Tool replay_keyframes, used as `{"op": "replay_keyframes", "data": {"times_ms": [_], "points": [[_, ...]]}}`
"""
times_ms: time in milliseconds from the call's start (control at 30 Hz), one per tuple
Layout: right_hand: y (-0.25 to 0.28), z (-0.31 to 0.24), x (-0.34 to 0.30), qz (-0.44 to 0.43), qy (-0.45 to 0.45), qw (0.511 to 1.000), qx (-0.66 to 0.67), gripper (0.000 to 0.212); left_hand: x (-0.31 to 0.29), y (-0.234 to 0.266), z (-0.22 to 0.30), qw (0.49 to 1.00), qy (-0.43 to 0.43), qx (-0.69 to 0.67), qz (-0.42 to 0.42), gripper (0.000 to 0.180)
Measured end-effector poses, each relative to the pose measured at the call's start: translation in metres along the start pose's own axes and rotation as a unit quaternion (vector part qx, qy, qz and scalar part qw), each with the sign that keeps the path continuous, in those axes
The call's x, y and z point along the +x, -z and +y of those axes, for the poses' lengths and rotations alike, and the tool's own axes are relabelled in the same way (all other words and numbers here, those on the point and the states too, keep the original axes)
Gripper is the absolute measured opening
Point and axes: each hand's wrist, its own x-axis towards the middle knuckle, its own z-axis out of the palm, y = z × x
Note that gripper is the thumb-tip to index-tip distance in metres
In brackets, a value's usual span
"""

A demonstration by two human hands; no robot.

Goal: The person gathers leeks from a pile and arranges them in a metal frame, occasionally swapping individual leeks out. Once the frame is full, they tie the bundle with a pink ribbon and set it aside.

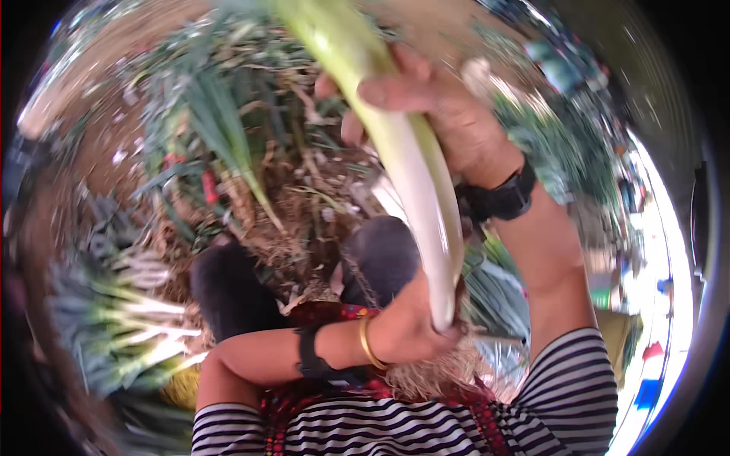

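A long leek (pixel 407 163) with a glossy white shaft slants across the front of me, its green upper part running out past the top edge. My right hand (pixel 460 125) is wrapped round the shaft higher up, with the thumb across its front. Lower down, my left hand (pixel 418 323) grips the leek near its white base, the left forearm crossing in front of my body. Pale stringy roots (pixel 433 372) hang below the left hand. A thin pale strip (pixel 498 339) juts out to the right of that hand; its kind cannot be made out.
Ahead lies a heap of leeks (pixel 217 114) with green leaves, over soil and loose trimmings (pixel 312 205). Bundled leeks with white stems (pixel 152 323) lie at the left. More leeks (pixel 563 144) lie at the far right. My knees (pixel 380 251) are bent below the hands.
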Motion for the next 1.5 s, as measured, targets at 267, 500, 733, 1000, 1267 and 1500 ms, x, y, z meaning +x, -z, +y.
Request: {"op": "replay_keyframes", "data": {"times_ms": [267,500,733,1000,1267,1500], "points": [[0.128,-0.030,-0.176,0.361,0.234,0.898,-0.090,0.071,0.146,0.042,-0.059,0.910,-0.047,0.340,-0.232,0.082],[0.190,0.149,-0.344,0.647,0.060,0.757,0.071,0.049,0.267,0.035,-0.177,0.722,-0.050,0.639,-0.261,0.051],[0.130,0.238,-0.343,0.451,-0.344,0.814,-0.126,0.031,0.254,0.083,-0.305,0.558,-0.049,0.756,-0.338,0.029],[0.225,0.271,-0.373,0.345,-0.351,0.625,-0.606,0.038,0.270,0.123,-0.348,0.508,-0.013,0.799,-0.321,0.035],[0.216,0.295,-0.349,0.273,-0.477,0.652,-0.522,0.031,0.227,0.072,-0.346,0.676,0.123,0.620,-0.379,0.086],[0.189,0.288,-0.337,0.271,-0.443,0.664,-0.538,0.027,0.197,0.084,-0.357,0.711,0.072,0.619,-0.325,0.072]]}}
